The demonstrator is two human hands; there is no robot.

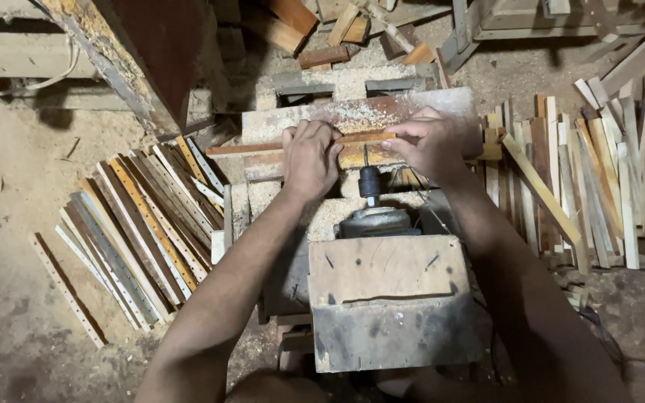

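The light I had was dim and warm, falling from above and a little ahead; the sawdust-covered table [352, 112] and the pale sticks [599, 172] on the right caught most of it; the dark beam [151, 52] at upper left cast deep shadow; the lower corners sank into murk; I saw no glare; focus held sharp at centre, softening slightly with wide-angle stretch toward the edges.

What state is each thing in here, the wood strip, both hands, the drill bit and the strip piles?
Long thin reddish wood strip: lying level, pressed on the sawdust-covered rest.
Left hand: grip shut on the strip.
Right hand: grip shut on the strip.
Dark horizontal drill bit: tip against the strip; spinning cannot be told.
Drilled strips: lying on the left floor.
Pale strips: heaped at right.
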